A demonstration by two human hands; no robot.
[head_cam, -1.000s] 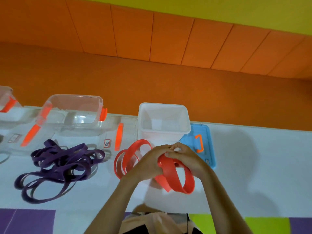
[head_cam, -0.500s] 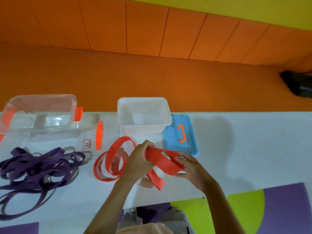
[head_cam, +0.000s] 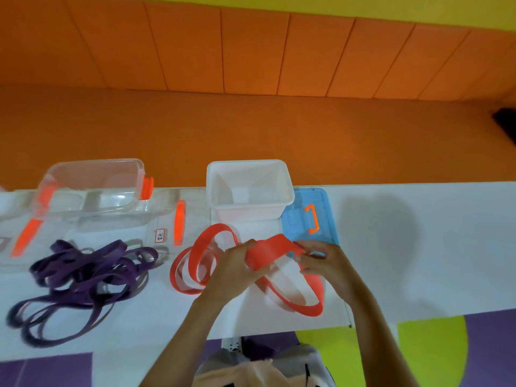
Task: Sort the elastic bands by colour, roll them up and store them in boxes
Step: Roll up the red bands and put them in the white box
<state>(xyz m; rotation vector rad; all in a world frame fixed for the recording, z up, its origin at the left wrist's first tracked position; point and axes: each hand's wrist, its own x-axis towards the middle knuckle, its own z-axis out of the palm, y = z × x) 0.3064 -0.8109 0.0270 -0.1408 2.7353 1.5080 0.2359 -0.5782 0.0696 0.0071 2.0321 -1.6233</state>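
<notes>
A wide red elastic band [head_cam: 269, 252] is held over the white table between both hands. My left hand [head_cam: 231, 270] grips its folded end, and my right hand [head_cam: 325, 262] pinches the band further along; the rest hangs in a loop [head_cam: 312, 308] down to the table. More red bands [head_cam: 192, 263] lie coiled just left of my left hand. A tangle of purple bands [head_cam: 86, 277] lies at the left. An open white box [head_cam: 250, 188] stands behind my hands.
A blue lid with an orange handle [head_cam: 310, 216] lies right of the white box. A clear box with orange clips [head_cam: 95, 185] and its clear lid [head_cam: 167, 219] sit at the back left. The table's front edge [head_cam: 391, 319] runs close to my body.
My hands have drawn apart, stretching the red band flat between them, and a longer loop now hangs to the table. The camera view has shifted slightly.
</notes>
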